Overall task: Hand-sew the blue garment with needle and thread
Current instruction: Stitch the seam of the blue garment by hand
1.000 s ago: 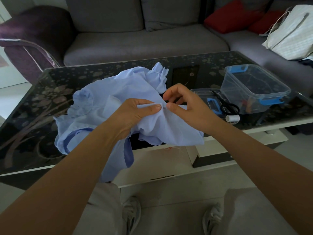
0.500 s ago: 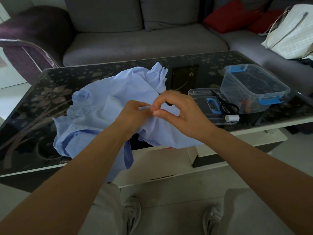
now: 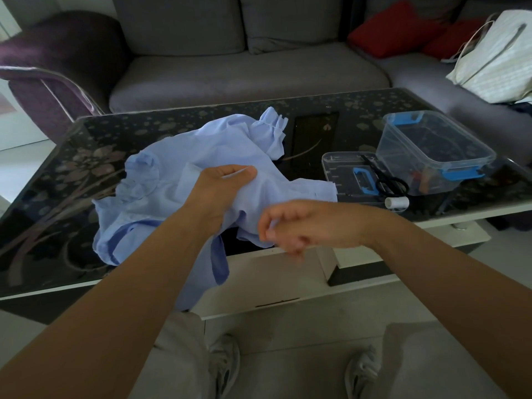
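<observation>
While the left hand [image 3: 221,191] grips a bunched fold of the blue garment [image 3: 161,197] between thumb and curled fingers, the rest of the cloth lies crumpled on the dark glass table [image 3: 57,197], beyond and left of that hand. One strip hangs over the near edge below the wrist. Just right of it, the right hand [image 3: 305,226] is blurred, fingers curled; whether it pinches anything cannot be told. Farther right lie scissors [image 3: 387,180], a white thread spool [image 3: 397,202] and a clear box [image 3: 431,151].

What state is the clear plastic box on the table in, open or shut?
Open. The clear plastic box stands lidless; its lid lies flat beside it, black scissors resting on it.
</observation>
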